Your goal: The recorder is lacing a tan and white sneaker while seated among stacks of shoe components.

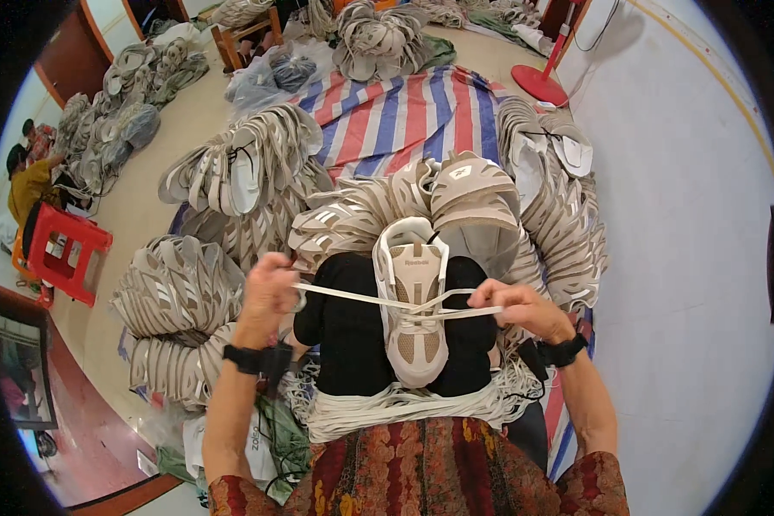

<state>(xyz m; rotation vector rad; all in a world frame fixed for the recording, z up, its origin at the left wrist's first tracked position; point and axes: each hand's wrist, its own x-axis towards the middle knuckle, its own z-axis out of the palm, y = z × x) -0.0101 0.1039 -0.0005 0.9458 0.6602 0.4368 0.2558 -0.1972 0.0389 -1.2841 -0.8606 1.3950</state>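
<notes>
A beige and white sneaker upper [419,344] lies across my black-clad knees, its toe toward me. A cream shoelace [344,295] runs through its lower eyelets and stretches out to both sides. My left hand [269,292] is closed on the lace's left end, left of the upper. On the right, my right hand [525,308] pinches the other end, with a loop of lace near its fingertips. The strands cross over the upper's tongue. Many loose cream laces [396,414] lie in a bundle over my lap.
Nested stacks of similar uppers stand at left [181,288], ahead [353,215] and right [559,224]. Beneath them spreads a striped tarp [396,112]. A red stool [69,254] and a seated person [30,189] are at far left. The white wall [679,258] borders the right.
</notes>
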